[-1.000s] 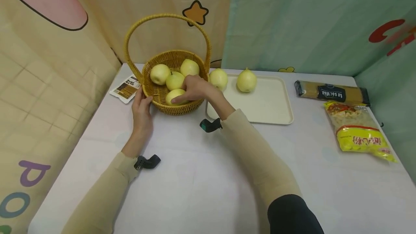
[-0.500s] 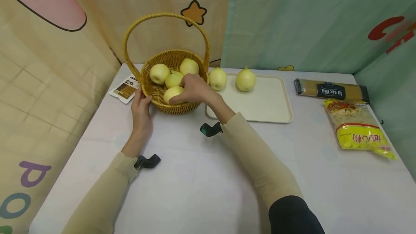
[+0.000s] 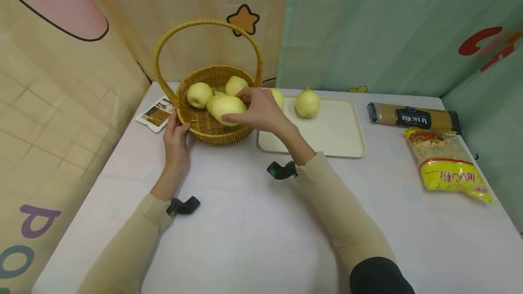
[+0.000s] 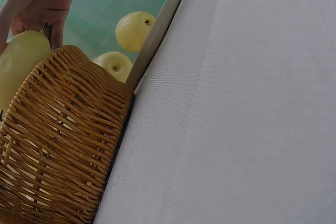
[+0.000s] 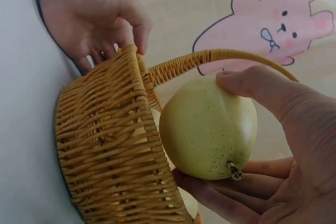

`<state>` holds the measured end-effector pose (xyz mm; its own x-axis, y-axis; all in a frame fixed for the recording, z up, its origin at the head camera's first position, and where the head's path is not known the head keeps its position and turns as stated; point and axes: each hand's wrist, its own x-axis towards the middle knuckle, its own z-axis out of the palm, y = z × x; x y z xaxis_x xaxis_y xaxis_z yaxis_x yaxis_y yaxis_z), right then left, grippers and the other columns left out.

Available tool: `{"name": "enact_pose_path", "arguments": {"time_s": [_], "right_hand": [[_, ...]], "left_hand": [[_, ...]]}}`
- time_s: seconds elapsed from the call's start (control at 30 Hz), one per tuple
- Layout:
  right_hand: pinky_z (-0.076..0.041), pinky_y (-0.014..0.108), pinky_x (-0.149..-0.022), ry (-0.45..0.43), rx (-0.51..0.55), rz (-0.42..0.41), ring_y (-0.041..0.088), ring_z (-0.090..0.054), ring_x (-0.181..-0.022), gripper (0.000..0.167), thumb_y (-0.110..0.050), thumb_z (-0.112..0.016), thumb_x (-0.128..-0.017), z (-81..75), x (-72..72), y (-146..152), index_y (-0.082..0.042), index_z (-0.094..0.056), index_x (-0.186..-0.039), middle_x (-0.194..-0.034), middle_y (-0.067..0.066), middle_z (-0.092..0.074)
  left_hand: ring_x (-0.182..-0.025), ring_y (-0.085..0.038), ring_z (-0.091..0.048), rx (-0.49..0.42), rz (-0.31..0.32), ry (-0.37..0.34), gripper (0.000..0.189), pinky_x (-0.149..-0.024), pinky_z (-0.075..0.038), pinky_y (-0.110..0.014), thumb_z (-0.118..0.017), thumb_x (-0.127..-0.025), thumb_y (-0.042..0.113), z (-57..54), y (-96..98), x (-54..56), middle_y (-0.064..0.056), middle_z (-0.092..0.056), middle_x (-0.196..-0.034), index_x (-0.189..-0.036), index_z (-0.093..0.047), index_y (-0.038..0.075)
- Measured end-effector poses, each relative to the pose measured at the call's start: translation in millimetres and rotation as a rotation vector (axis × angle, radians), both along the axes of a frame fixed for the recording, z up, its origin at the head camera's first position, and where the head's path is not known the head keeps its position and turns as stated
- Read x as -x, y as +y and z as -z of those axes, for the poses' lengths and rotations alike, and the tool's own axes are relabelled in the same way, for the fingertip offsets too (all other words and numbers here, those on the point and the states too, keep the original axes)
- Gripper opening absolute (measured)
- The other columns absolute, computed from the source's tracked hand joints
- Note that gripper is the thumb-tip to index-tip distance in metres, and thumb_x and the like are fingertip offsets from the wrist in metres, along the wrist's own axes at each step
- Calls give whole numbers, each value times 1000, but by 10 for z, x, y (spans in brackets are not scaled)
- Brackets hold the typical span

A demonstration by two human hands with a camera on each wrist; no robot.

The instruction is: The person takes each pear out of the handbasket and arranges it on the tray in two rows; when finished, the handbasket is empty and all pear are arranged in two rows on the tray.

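Note:
My right hand (image 3: pixel 263 110) grips a yellow-green pear (image 3: pixel 229 109) between thumb and fingers, over the front part of the wicker basket (image 3: pixel 218 139). In the right wrist view this held pear (image 5: pixel 207 127) shows a brown stem and dark specks, just outside the basket's rim line. My left hand (image 3: pixel 176 144) holds the basket's left side, thumb at the rim and fingers against the outer weave. Inside the basket lie a pear (image 3: pixel 199 95) at the left, another pear (image 3: pixel 235 85) at the back, and one partly hidden behind the held pear.
A cream tray (image 3: pixel 327 135) to the right carries a pear (image 3: pixel 308 103) and another pear (image 3: pixel 278 98) partly behind my right hand. A brown-and-white packet (image 3: pixel 157 113) lies left of the basket. Pasta (image 3: pixel 414 117) and a yellow bag (image 3: pixel 451 167) lie far right.
My right hand has lifted the front pear up from the basket's bottom and drawn slightly back to the right. The left hand stays on the basket.

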<state>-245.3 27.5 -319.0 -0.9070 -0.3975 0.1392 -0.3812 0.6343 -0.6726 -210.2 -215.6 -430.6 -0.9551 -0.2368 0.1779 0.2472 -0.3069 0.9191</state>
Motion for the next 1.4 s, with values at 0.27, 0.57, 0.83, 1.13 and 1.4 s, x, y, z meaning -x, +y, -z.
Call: {"name": "enact_pose_path", "arguments": {"time_s": [0.27,0.57,0.83,1.13,1.4], "right_hand": [[-60,37,-90,-45,98,49,20,-73,-114,64,-49,-86,-81,-7,-98,405,-10,-72,-130,-125,4,-75],[-62,43,-89,-63,126,127,24,-74,-113,64,-47,-88,-82,-18,-212,803,-10,-70,-132,-128,6,-74],[-62,43,-84,-16,98,222,26,-76,-109,63,-44,-89,-82,45,-304,1150,-8,-70,-131,-125,8,-75],[-59,49,-91,-26,98,399,34,-71,-121,75,-51,-85,-84,49,-123,1490,-3,-65,-138,-135,17,-69],[-52,39,-84,16,110,622,37,-66,-122,81,-60,-80,-85,101,-60,1864,-3,-65,-140,-135,21,-69]], "left_hand": [[-160,-22,-28,-4,0,-15,66,-129,-26,-27,-40,-100,-1,4,10,-18,-8,-30,-173,-165,-33,8],[-161,-21,-26,0,11,-11,65,-131,-23,-29,-40,-102,-1,-6,11,2,-6,-28,-174,-166,-31,9],[-160,-23,-28,-10,11,3,65,-131,-24,-31,-39,-101,-2,-5,28,-13,-10,-29,-173,-165,-32,6],[-160,-22,-27,-37,0,12,64,-130,-24,-30,-39,-101,-1,25,-10,-11,-11,-28,-173,-164,-31,3],[-161,-20,-26,-52,7,7,66,-130,-25,-27,-40,-100,-1,7,14,3,-11,-26,-174,-165,-28,2]]}}
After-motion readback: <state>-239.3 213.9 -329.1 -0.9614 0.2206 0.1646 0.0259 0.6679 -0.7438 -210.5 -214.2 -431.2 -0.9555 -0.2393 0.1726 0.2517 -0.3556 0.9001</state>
